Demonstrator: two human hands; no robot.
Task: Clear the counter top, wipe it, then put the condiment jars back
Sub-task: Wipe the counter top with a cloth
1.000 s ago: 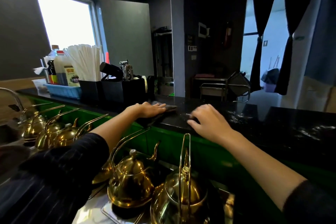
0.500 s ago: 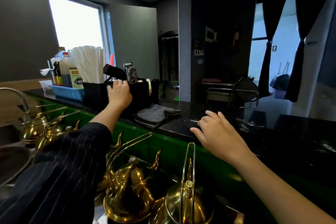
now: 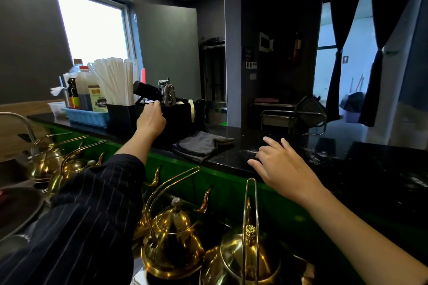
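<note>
Left grip [image 3: 151, 118] on tool-filled black caddy [image 3: 181, 119]

1. The black polished counter top [image 3: 361, 176] ran from nine o'clock to three o'clock.
2. A folded grey cloth [image 3: 201, 144] lay by its near edge.
3. A black caddy [image 3: 180, 120] stood just beside the cloth, at its ten o'clock.
4. A blue basket [image 3: 86, 118] of bottles stood at the caddy's nine o'clock.
5. White specks [image 3: 322, 155] lay scattered at the cloth's three o'clock.
</note>
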